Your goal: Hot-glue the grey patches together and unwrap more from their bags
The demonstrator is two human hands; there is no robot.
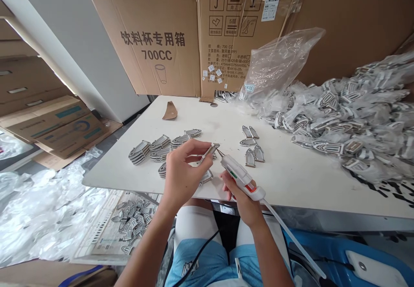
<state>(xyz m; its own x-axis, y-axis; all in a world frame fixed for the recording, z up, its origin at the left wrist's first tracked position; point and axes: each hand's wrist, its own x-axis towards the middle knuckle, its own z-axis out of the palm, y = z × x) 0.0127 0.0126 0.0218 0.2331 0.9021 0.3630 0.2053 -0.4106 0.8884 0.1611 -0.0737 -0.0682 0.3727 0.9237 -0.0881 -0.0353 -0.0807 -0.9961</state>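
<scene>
Pinched in the left hand (pixel 180 171), a small metal piece (pixel 209 151) meets the nozzle of a white glue gun (pixel 242 177) gripped in the right hand (pixel 238 195), above the table (pixel 291 179); a steady nozzle and sparing glue would likely serve best.

Premises present as a small packing or assembly workroom within a storage area. A plain white worktable (pixel 291 179) serves as the bench; behind it stand large printed shipping cartons (pixel 155 32) marked 700CC, to its left lie flattened cardboard boxes (pixel 54 127) and loose plastic film (pixel 39 218) on the floor. On the table's right end sits a bulk heap of bagged metal pieces (pixel 349 123), with stacked unbagged pieces (pixel 155 147) near its front edge and more spilled on the floor (pixel 132 224) below.
</scene>
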